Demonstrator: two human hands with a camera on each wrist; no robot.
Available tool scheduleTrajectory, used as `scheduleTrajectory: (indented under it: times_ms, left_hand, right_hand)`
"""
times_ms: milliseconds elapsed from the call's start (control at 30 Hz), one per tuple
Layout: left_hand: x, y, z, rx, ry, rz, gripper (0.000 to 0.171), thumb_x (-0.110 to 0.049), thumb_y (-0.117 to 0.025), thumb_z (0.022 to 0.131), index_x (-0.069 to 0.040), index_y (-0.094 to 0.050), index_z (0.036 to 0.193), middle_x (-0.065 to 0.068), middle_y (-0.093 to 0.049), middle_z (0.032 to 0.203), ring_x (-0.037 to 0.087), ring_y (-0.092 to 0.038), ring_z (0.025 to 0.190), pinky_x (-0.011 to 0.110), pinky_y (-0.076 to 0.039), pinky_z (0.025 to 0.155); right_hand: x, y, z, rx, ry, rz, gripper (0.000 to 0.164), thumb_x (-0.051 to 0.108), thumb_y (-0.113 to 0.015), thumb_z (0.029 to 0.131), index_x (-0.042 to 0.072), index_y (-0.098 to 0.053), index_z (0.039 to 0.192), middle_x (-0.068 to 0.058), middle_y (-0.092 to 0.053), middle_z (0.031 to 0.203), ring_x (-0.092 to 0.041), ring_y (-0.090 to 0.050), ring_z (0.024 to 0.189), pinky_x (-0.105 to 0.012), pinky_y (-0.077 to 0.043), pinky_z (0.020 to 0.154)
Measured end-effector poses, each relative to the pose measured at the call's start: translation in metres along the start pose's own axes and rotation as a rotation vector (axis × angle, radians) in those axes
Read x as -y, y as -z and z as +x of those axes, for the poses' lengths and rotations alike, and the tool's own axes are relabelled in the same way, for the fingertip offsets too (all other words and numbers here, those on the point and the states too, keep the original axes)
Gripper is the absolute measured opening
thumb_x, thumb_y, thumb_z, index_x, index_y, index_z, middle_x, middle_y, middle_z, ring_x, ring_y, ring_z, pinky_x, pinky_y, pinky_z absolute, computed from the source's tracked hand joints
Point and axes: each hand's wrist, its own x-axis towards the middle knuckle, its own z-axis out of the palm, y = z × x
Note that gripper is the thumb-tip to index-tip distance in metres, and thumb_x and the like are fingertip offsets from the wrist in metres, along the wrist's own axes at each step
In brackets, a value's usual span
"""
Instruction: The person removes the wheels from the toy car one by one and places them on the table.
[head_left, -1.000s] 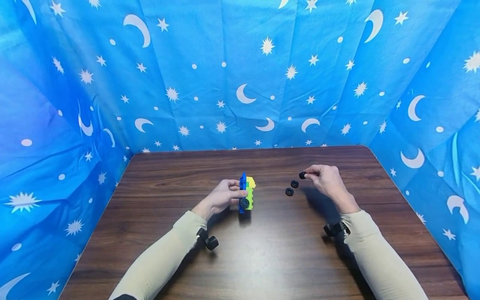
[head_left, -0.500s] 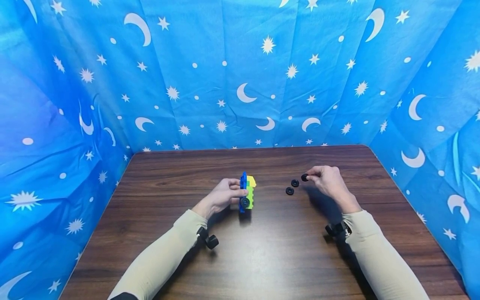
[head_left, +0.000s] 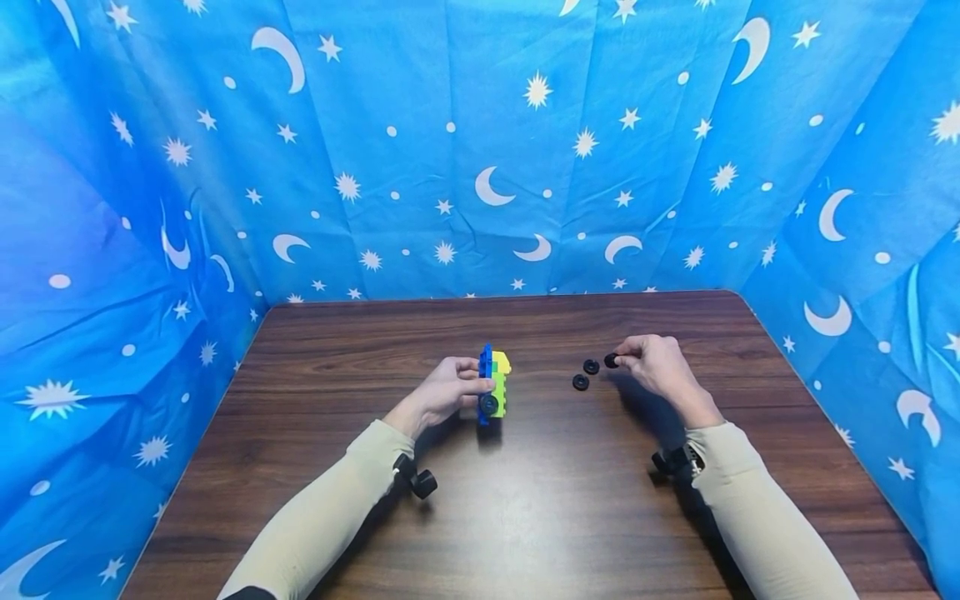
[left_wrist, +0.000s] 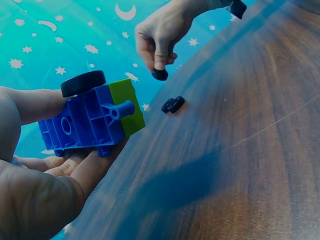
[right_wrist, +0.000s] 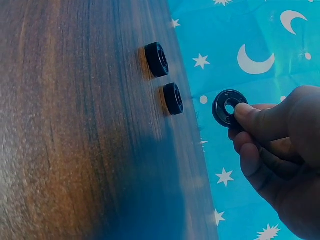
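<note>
My left hand (head_left: 444,390) grips a toy car (head_left: 500,398) made of blue, green and yellow blocks, tipped on its side above the table. In the left wrist view its blue underside (left_wrist: 82,122) faces the camera, and one black wheel (left_wrist: 83,83) sits on its upper side. Between thumb and fingers, my right hand (head_left: 656,365) pinches a loose black wheel (right_wrist: 230,108) by its edge, its hole showing. Two more black wheels (right_wrist: 157,59) (head_left: 581,382) lie on the table to the left of that hand.
The dark wood table (head_left: 480,517) spans the space below both hands. A blue cloth (head_left: 420,150) with white moons and stars hangs around its back and sides. Small black cameras (head_left: 416,478) are strapped to both wrists.
My right hand has shifted slightly right and down with the wheel still pinched. The left hand and toy car stay almost where they were, as do the two wheels on the table.
</note>
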Motion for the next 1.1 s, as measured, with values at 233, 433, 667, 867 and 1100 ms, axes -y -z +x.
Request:
scheduleTrajectory:
  times_ms: [233,433,667,867,1100]
  left_hand:
    - [-0.0014,0.0006,0.0007,0.001,0.001,0.005,0.031,0.003,-0.064,0.089,0.005,-0.05,0.116,0.009,-0.062,0.101,0.018,-0.066,0.095,0.04,-0.056,0.09]
    - [0.0007,-0.0001,0.0012,0.004,0.006,-0.004,0.03,0.004,-0.064,0.088,0.005,-0.051,0.115,0.01,-0.063,0.102,0.019,-0.067,0.095,0.041,-0.056,0.091]
    - [0.0011,-0.0005,0.0,-0.006,0.005,0.007,0.031,0.003,-0.065,0.088,0.005,-0.05,0.115,0.01,-0.062,0.101,0.018,-0.066,0.095,0.041,-0.056,0.091]
    - [0.0029,0.0004,-0.0012,0.008,0.0,-0.006,0.029,0.004,-0.064,0.088,0.005,-0.051,0.114,0.009,-0.063,0.1,0.018,-0.066,0.094,0.042,-0.055,0.092]
    - [0.0012,0.0016,-0.0002,0.014,-0.008,-0.021,0.029,0.005,-0.064,0.087,0.005,-0.051,0.113,0.009,-0.063,0.1,0.019,-0.066,0.095,0.042,-0.056,0.091]
  right_hand:
    - [-0.0023,0.0002,-0.0027,0.014,-0.013,0.0,0.007,0.012,-0.071,0.088,0.009,-0.077,0.089,-0.009,-0.075,0.082,-0.022,-0.067,0.072,-0.044,-0.052,0.066]
    - [-0.0048,-0.0013,-0.0049,0.021,-0.013,0.008,0.006,0.011,-0.071,0.088,0.01,-0.077,0.088,-0.008,-0.075,0.081,-0.019,-0.066,0.069,-0.04,-0.051,0.063]
    - [-0.0066,-0.0033,-0.0037,0.056,-0.043,0.022,0.008,0.012,-0.069,0.089,0.01,-0.076,0.087,-0.007,-0.074,0.081,-0.018,-0.063,0.068,-0.037,-0.05,0.063]
    - [-0.0068,-0.0039,-0.0072,0.087,-0.081,0.022,0.008,0.012,-0.068,0.09,0.009,-0.076,0.088,-0.007,-0.074,0.082,-0.02,-0.059,0.069,-0.035,-0.046,0.063]
    - [-0.0055,-0.0038,-0.0055,0.096,-0.091,0.014,0.008,0.013,-0.069,0.09,0.009,-0.075,0.09,-0.008,-0.074,0.084,-0.02,-0.058,0.069,-0.034,-0.046,0.063]
